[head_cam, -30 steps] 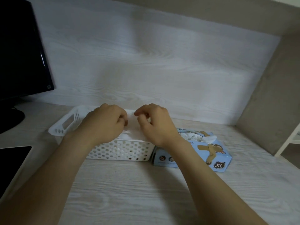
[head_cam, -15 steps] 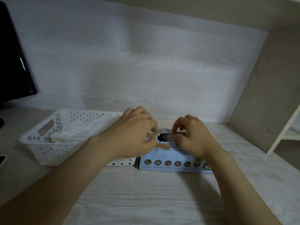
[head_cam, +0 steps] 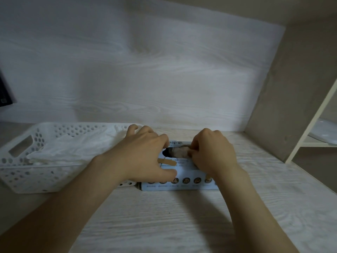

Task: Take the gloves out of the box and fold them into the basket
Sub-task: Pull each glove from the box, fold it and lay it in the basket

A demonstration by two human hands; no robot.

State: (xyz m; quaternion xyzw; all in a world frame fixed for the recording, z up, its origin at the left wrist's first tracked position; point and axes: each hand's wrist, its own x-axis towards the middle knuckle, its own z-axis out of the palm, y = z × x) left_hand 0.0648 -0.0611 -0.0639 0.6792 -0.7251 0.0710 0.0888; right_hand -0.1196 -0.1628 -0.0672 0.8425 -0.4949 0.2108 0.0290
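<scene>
Spreading since half a second ago, the left hand (head_cam: 144,157) is now pressing flat on the pale blue glove box (head_cam: 182,186), with its thumb lying along the near edge. Folded white gloves (head_cam: 78,145) are lying in the white perforated basket (head_cam: 20,172) just beside the box. Between the hands, a dim, crumpled glove (head_cam: 179,152) is showing in the box's opening, and the right hand (head_cam: 213,156) is pinching it with curled fingers.

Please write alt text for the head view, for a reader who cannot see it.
The left hand presses on a blue glove box while the right hand pinches a glove in its opening. Left of it, a white basket holds white gloves.
</scene>
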